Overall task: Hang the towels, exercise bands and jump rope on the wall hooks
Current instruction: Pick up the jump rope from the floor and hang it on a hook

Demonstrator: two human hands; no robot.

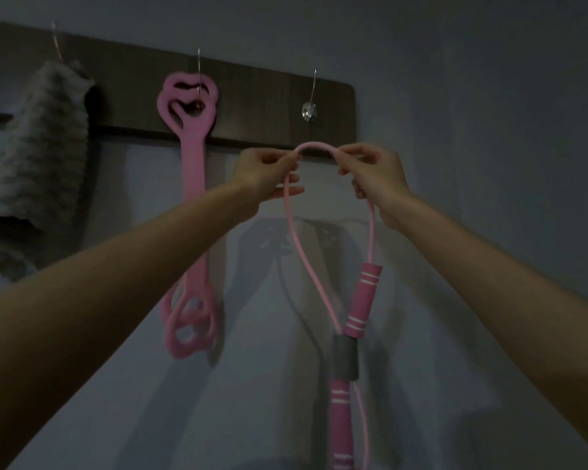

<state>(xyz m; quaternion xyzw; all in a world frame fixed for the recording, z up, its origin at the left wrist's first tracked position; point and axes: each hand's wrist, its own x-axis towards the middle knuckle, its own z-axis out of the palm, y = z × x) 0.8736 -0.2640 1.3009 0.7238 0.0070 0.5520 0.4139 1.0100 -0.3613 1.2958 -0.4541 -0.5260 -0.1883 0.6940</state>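
A pink jump rope (301,252) with pink striped handles hangs down from both my hands in front of the wall. My left hand (263,173) and my right hand (375,179) each pinch the top of its loop, a little below the bare metal hook (309,110) at the right end of the dark wooden rack (258,103). A pink exercise band (192,198) hangs from the middle hook. A grey towel (34,157) hangs from the left hook.
The grey wall (472,130) stretches to the right of the rack. Shadows of my arms and the rope fall on the pale wall below.
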